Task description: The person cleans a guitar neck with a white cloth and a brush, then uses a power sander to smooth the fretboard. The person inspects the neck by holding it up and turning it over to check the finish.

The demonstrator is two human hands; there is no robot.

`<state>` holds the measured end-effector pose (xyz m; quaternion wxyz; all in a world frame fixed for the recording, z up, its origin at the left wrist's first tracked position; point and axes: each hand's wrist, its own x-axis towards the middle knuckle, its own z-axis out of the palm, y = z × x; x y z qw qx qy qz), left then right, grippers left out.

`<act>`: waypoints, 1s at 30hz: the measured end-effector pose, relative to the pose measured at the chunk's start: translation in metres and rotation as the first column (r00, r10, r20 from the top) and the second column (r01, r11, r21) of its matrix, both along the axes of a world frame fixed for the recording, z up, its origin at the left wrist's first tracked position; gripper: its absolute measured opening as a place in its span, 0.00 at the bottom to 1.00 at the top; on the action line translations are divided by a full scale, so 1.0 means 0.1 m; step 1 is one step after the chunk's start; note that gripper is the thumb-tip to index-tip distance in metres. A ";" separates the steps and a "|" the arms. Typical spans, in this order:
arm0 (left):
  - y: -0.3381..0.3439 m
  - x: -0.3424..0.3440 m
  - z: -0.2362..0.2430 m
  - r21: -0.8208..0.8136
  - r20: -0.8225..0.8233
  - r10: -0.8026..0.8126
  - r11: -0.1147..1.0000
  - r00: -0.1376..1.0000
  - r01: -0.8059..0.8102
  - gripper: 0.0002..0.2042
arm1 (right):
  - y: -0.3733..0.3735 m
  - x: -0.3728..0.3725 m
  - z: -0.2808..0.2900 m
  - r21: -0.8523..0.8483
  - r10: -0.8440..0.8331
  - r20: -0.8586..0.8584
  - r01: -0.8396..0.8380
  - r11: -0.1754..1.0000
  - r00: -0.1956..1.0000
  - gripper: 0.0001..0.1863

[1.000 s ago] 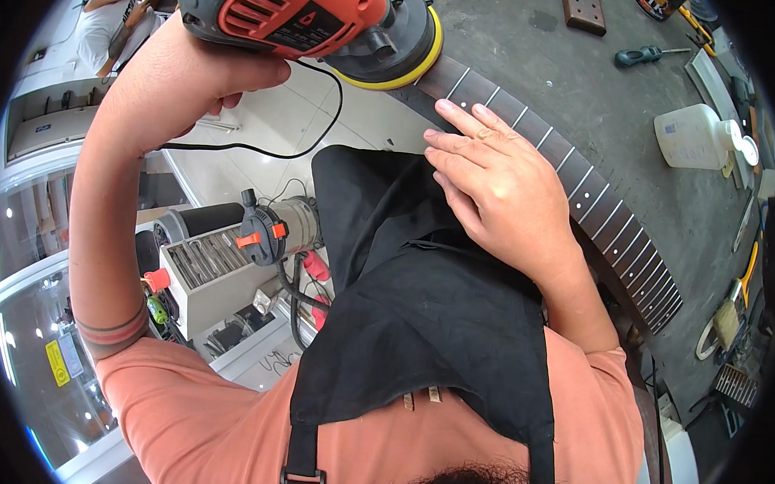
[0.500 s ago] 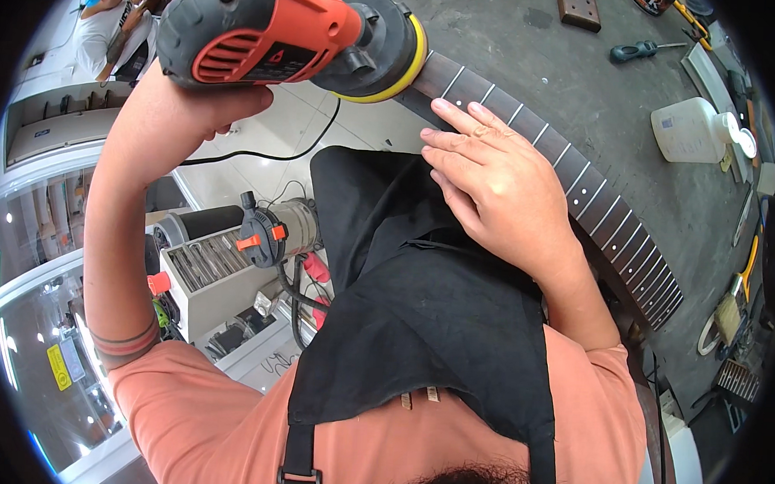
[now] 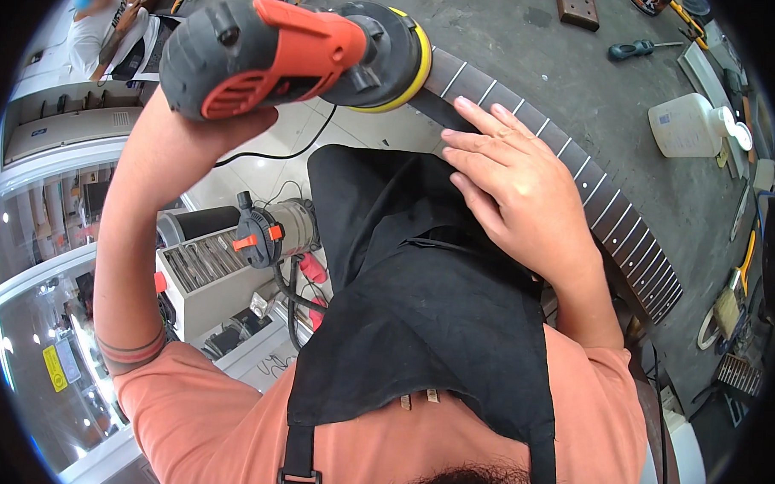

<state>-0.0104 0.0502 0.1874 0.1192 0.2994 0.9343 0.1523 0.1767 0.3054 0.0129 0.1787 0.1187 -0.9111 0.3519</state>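
Observation:
My left hand grips the body of a red and black rotary polisher, whose round pad with a yellow rim sits over the far end of a dark fretted guitar neck. My right hand lies palm-down with fingers outstretched on the neck, a little below and right of the pad. The neck runs diagonally along the bench edge toward my right side. My black apron is just below the right hand. The polisher hides part of my left hand's fingers and the neck's far end.
The dark workbench holds a screwdriver, a wooden block, a plastic bottle and brushes. Below left are a vacuum, white housing and cables. Another person works at the upper left.
The polisher and my left hand have shifted down and tilted slightly, with the pad still at the neck's end. My right hand has slid a little to the right.

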 end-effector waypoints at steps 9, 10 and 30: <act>-0.07 0.04 -0.15 0.030 -0.261 -0.330 0.936 0.907 0.350 0.20 | 0.22 0.46 0.08 0.124 -0.069 0.073 0.060 0.991 0.995 0.10; -0.04 0.05 -0.13 0.025 -0.193 -0.288 0.954 0.938 0.298 0.20 | 0.22 0.48 0.08 0.142 -0.081 0.071 0.071 0.987 0.994 0.09; 0.21 0.13 0.02 -0.020 -0.026 -0.071 0.997 0.997 0.071 0.14 | 0.23 0.50 0.03 0.120 -0.092 0.037 0.087 0.989 0.995 0.09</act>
